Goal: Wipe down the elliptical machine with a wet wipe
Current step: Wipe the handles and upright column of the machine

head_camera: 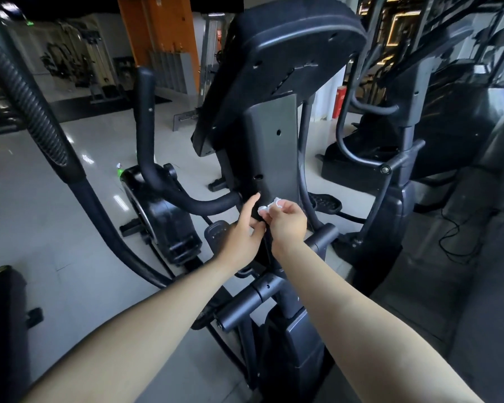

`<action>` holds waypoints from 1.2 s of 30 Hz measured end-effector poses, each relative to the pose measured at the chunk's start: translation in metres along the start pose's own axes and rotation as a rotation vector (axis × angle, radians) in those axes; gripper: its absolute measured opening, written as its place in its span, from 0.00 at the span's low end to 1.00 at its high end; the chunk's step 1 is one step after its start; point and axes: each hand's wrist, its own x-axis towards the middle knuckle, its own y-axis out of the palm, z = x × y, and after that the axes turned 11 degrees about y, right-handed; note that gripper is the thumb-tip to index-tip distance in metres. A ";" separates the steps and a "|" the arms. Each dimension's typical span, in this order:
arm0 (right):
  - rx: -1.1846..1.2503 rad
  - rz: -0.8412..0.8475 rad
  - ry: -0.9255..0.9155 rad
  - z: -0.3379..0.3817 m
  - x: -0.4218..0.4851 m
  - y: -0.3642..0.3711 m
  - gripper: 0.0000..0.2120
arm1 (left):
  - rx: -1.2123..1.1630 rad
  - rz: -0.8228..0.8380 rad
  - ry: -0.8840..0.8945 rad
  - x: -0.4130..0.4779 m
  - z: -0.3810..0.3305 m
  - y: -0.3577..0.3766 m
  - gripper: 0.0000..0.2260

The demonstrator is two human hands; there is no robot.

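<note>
Nearest, the elliptical machine's lower housing and crossbar show no wet streaks, so they look not yet wiped, though sheen is hard to judge; above them both hands meet at the foot of the central column; the right hand pinches a small bunched wet wipe at its fingertips, just beside the column; the left hand has its forefinger raised, and whether it holds the wipe I cannot tell; farther up, the console back and left handlebar remain, so most wiping seems left.

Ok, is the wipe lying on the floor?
No, the right hand pinches the white wipe up by the machine's grey column.
</note>
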 end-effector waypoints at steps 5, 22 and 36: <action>-0.126 -0.102 0.206 -0.044 0.006 -0.066 0.04 | 0.028 0.182 -0.066 -0.035 0.023 0.036 0.14; -0.212 -0.055 0.445 -0.102 0.009 -0.190 0.03 | 0.036 0.255 -0.501 -0.089 0.046 0.137 0.10; -0.168 0.161 0.252 -0.056 0.019 -0.145 0.04 | -0.041 -0.110 -0.410 -0.051 0.011 0.101 0.08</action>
